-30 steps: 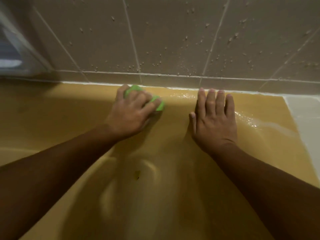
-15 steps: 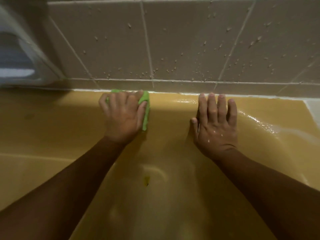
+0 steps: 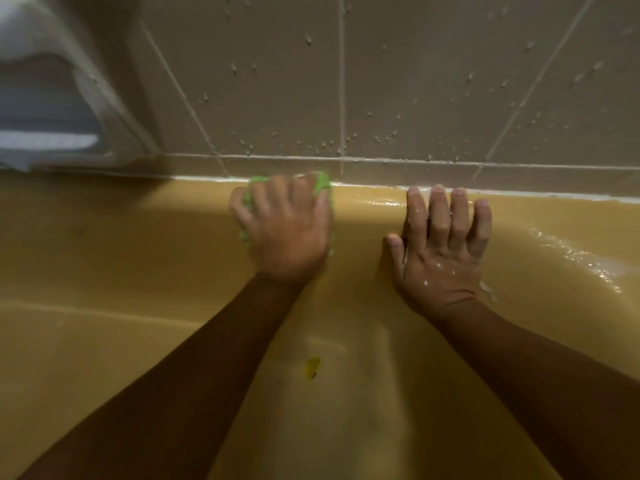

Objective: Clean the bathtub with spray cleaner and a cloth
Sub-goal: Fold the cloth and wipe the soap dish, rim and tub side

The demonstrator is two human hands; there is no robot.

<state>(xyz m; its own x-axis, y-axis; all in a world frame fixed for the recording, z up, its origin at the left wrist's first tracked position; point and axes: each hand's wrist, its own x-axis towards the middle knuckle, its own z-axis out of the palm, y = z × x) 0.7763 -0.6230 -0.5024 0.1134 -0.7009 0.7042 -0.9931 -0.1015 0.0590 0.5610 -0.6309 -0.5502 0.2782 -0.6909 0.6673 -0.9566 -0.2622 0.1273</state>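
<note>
1. The left hand has its grip closed on the green cloth. Its fingers curl over the bunched fabric, which shows only past the fingertips and beside the little finger.
2. The cloth is pressed onto the far edge of the yellow bathtub, right against the white sealant line where the tub meets the wall.
3. The right hand holds nothing. Its grip is open, with the fingers straight and slightly spread and the palm flat on the inner slope just below that far edge. It is near the cloth hand but apart from it, and droplets sit on its back.
4. A wet sheen runs along the far edge towards the right-hand corner. The stretch to the left of the cloth looks dull and shaded.
5. The tiled wall above is beaded with droplets. The spray cleaner is not in view.
6. The step in hand looks like wiping the far edge, with the right hand acting as a brace.
7. The next stroke probably calls for firm, even pressure along the sealant line towards the dull left stretch. The cloth should stay bunched under the fingers, and the bracing palm could slide on the slick surface.
</note>
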